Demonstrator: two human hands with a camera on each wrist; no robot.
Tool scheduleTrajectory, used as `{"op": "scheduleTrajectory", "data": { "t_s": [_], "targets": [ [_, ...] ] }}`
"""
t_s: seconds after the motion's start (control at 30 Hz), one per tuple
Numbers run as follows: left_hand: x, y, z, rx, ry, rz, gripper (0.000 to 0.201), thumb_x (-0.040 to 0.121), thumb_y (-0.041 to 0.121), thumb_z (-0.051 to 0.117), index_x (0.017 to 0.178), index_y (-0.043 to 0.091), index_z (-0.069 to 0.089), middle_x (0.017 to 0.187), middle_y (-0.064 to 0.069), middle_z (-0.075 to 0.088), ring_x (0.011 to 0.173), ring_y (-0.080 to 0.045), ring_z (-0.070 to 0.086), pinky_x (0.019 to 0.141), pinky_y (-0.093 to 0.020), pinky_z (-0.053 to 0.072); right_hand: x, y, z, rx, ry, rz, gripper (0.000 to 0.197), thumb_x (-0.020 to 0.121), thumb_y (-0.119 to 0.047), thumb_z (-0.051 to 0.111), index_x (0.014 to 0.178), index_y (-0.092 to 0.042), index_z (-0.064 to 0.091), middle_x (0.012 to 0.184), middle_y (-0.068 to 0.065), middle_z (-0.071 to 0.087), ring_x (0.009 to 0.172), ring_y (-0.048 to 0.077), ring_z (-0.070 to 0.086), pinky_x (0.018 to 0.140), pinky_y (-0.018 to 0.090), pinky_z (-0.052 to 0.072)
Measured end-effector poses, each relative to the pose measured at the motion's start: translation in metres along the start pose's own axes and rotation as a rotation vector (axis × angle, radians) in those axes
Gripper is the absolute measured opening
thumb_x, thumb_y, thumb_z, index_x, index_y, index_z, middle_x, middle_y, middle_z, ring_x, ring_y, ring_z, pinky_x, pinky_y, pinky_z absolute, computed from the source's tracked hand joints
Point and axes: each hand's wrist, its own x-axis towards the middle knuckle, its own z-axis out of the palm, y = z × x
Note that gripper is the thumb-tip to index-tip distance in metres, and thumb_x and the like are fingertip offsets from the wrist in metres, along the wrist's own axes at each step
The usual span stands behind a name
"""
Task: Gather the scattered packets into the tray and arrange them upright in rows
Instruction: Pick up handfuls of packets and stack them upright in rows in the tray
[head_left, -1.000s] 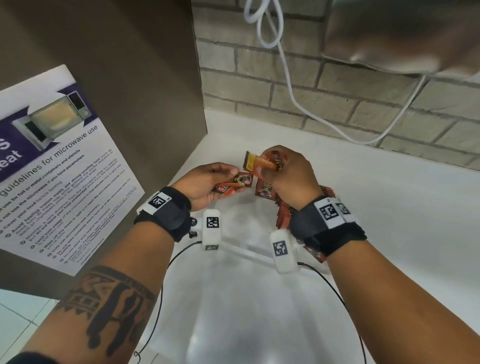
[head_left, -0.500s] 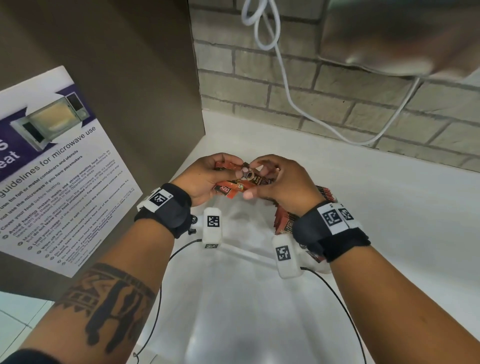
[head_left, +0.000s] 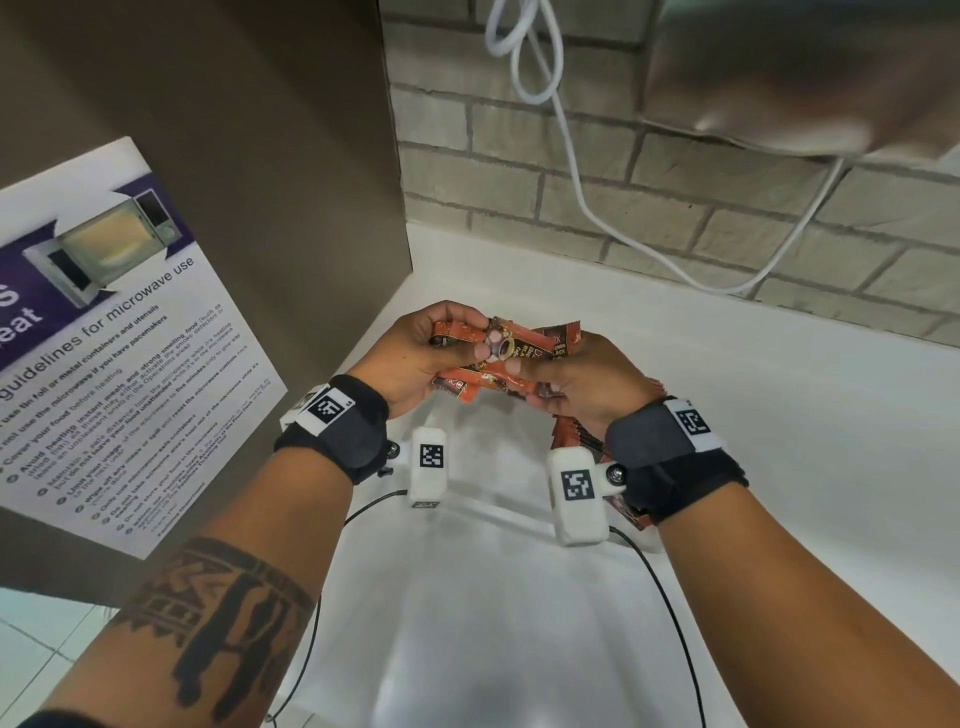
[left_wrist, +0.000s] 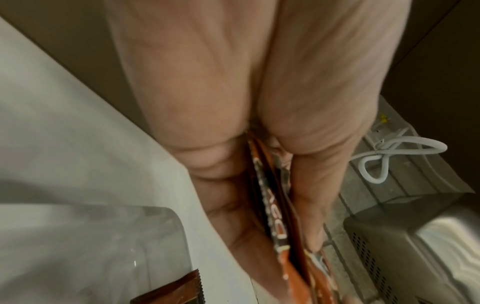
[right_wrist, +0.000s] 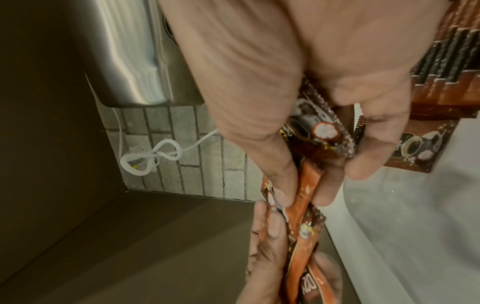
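Note:
A small bundle of orange-brown coffee packets (head_left: 519, 358) is held above the clear tray (head_left: 498, 517). My left hand (head_left: 415, 353) grips its left end, fingers curled round the packets (left_wrist: 275, 216). My right hand (head_left: 576, 379) pinches the right end between thumb and fingers, as the right wrist view shows on the packets (right_wrist: 306, 207). A row of packets (head_left: 571, 436) stands upright along the tray's right side, partly hidden by my right wrist; it also shows as a row of packets (right_wrist: 446, 61) behind that hand. One packet (left_wrist: 176, 292) lies by the tray's corner (left_wrist: 166, 218).
The white counter (head_left: 753, 415) runs to a brick wall (head_left: 649, 208) at the back. A brown panel with a microwave poster (head_left: 114, 332) closes the left side. A steel appliance (head_left: 805, 78) and its looped white cable (head_left: 524, 62) hang at upper right.
My right hand lowered the packet it held up and joined it to the packets in my left hand. Both hands now hold the bundle together, slightly further from me.

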Motion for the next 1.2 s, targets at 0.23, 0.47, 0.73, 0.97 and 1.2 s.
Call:
{"op": "scheduleTrajectory", "data": {
  "t_s": [0.23,0.47,0.73,0.97,1.2],
  "targets": [
    [0.005,0.009,-0.002,0.075,0.055,0.007,0.017,0.090,0.008,0.071,0.107,0.011,0.067,0.103,-0.010,0.072,0.085,-0.024,0.073,0.061,-0.032,0.060,-0.003,-0.009,-0.005,-0.054,-0.094,-0.076,0.028,0.076,-0.004,0.083,0.103,-0.006,0.073,0.089,0.015,0.072,0.073,0.021,0.064,0.068,0.031,0.052],
    [0.008,0.005,0.016,0.085,0.042,-0.039,0.025,0.082,-0.005,0.077,0.098,0.010,0.064,0.086,-0.012,0.066,0.060,-0.021,0.066,0.047,-0.028,0.053,0.004,-0.005,0.010,0.184,0.094,-0.210,0.016,0.081,-0.019,0.073,0.097,-0.016,0.074,0.093,0.016,0.073,0.084,0.044,0.065,0.078,0.053,0.053],
    [0.011,0.001,0.013,-0.023,0.167,0.020,0.036,0.069,0.010,0.083,0.099,0.010,0.063,0.097,-0.012,0.071,0.068,-0.023,0.069,0.051,-0.029,0.054,0.008,-0.014,0.000,0.406,0.210,-0.163,0.029,0.099,0.000,0.047,0.123,-0.009,0.061,0.097,0.012,0.072,0.087,0.024,0.072,0.077,0.036,0.056],
    [0.011,0.007,0.015,0.027,0.036,0.002,0.036,0.078,0.018,0.076,0.110,0.007,0.063,0.103,-0.016,0.068,0.072,-0.021,0.069,0.053,-0.030,0.055,0.005,-0.008,0.006,0.046,0.115,-0.173,0.031,0.092,-0.012,0.070,0.122,-0.009,0.063,0.075,0.006,0.066,0.058,0.012,0.060,0.075,0.038,0.056],
    [0.012,0.007,0.003,0.061,0.050,0.009,0.039,0.082,-0.009,0.074,0.114,0.012,0.063,0.109,-0.012,0.068,0.089,-0.030,0.069,0.061,-0.034,0.059,0.003,-0.005,-0.002,0.149,-0.021,-0.037,0.040,0.087,0.000,0.071,0.125,-0.006,0.060,0.090,0.020,0.069,0.073,0.028,0.062,0.083,0.044,0.056]
  ]
}}
